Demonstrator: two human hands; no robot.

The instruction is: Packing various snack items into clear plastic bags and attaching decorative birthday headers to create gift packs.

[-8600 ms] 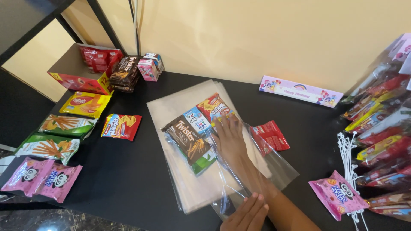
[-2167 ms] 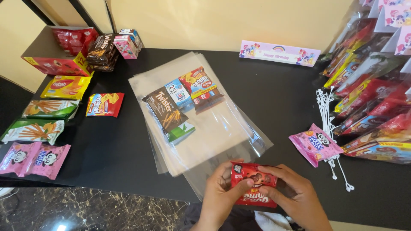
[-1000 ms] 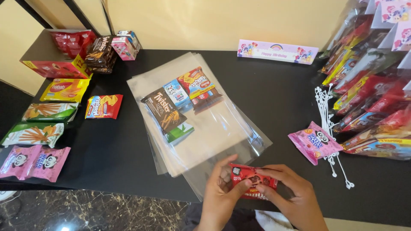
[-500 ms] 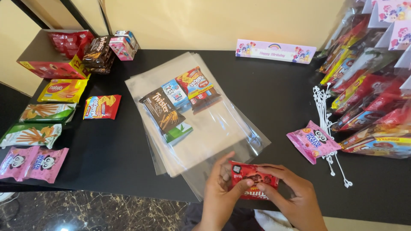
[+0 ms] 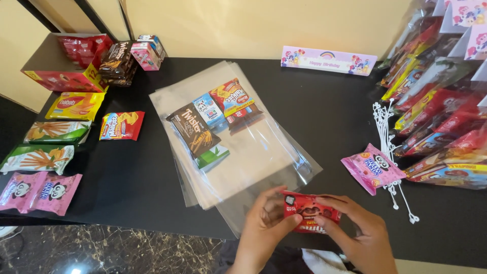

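A: Black table (image 5: 127, 187) against a cream wall, snacks laid out all over it. Where's the red packet?

B: The small red snack packet (image 5: 310, 212) is at the near edge, pinched between both hands: left hand (image 5: 266, 223) closed on its left end with the thumb on top, right hand (image 5: 357, 231) closed on its right end.

A: How would you handle it well?

B: I'd judge a light grip by the edges is best, so the contents aren't crushed, keeping it flat and level.

A: What's close by?

B: Just beyond the hands lies a stack of clear cellophane bags (image 5: 264, 167); the top one holds a brown wafer-stick pack (image 5: 190, 129), a little blue milk carton (image 5: 209, 109) and a red-and-yellow snack pack (image 5: 231, 96). Its open mouth faces the hands.

A: Anything in the way?

B: Not much. A pink biscuit pouch (image 5: 373, 167) and white twist ties (image 5: 388, 134) sit to the right, filled bags (image 5: 441, 116) beyond them. Spare snacks line the left side, well apart.
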